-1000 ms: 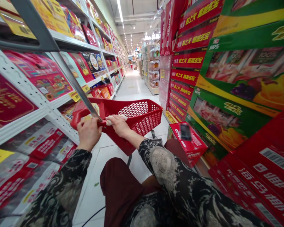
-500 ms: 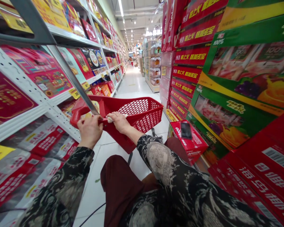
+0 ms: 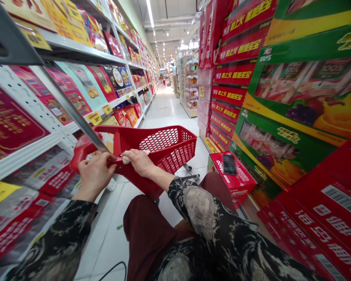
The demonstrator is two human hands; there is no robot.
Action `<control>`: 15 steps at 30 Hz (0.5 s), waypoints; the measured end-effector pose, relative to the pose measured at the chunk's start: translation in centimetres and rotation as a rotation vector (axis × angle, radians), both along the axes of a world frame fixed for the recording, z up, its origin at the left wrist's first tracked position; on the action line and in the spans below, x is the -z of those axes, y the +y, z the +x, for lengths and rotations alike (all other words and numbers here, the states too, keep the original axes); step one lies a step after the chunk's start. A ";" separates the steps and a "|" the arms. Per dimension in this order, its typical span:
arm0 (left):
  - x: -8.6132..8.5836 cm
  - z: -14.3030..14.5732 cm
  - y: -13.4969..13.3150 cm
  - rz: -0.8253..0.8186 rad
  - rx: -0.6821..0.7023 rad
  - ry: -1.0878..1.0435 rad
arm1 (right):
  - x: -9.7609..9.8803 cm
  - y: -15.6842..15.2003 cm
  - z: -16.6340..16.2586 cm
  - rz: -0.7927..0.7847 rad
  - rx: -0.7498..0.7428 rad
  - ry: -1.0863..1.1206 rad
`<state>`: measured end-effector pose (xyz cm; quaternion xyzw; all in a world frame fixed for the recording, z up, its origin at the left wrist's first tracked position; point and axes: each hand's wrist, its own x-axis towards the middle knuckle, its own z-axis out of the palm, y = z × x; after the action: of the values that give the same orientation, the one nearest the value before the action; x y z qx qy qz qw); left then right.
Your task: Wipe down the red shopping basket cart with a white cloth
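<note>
A red plastic shopping basket (image 3: 175,156) on wheels stands before my knees, with a slanted metal handle pole (image 3: 73,109) rising from its near end to a grey grip at the upper left. My left hand (image 3: 96,173) is closed at the basket's near rim, beside the foot of the pole; its fingertips are partly hidden. In my right hand (image 3: 140,163) is a crumpled whitish cloth (image 3: 127,158), pressed against the basket's upper side rim. The inside of the basket shows only in part.
White shelves (image 3: 23,146) with packaged goods line the left side. Stacked red drink cartons (image 3: 232,78) and green fruit-juice boxes (image 3: 304,113) rise on the right. A dark, blurred-out object (image 3: 229,164) lies on a red box (image 3: 240,181) by my right knee. A tiled aisle (image 3: 166,105) runs ahead.
The basket and its pole have shifted left and a little lower in view. Both my hands have moved left with it, the right one still on the cloth at the rim.
</note>
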<state>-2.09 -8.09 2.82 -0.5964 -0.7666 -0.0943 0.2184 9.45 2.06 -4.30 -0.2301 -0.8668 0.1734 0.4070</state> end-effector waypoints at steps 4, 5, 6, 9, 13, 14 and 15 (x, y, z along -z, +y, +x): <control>0.0 0.3 0.5 0.005 -0.002 0.017 | -0.2 0.5 0.0 -0.005 0.026 -0.008; 0.1 0.6 0.8 0.012 -0.005 0.020 | -0.2 0.8 0.1 -0.014 0.034 -0.006; 0.2 0.8 1.0 0.022 -0.004 0.022 | -0.3 1.0 0.3 -0.024 0.036 -0.001; 0.7 1.6 1.8 0.068 0.027 0.023 | -0.3 2.0 1.2 -0.059 0.008 0.020; 1.4 3.3 3.0 0.110 0.095 0.031 | -0.3 3.4 3.0 -0.092 0.001 0.047; 1.6 3.9 3.4 0.110 0.102 0.043 | -0.2 3.8 3.5 -0.096 0.007 0.055; 1.7 4.6 3.7 0.108 0.107 0.058 | -0.1 4.1 4.1 -0.100 0.014 0.065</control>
<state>2.49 -4.43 1.16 -0.6263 -0.7209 -0.1297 0.2668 13.56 6.19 -4.16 -0.2507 -0.8417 0.2209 0.4240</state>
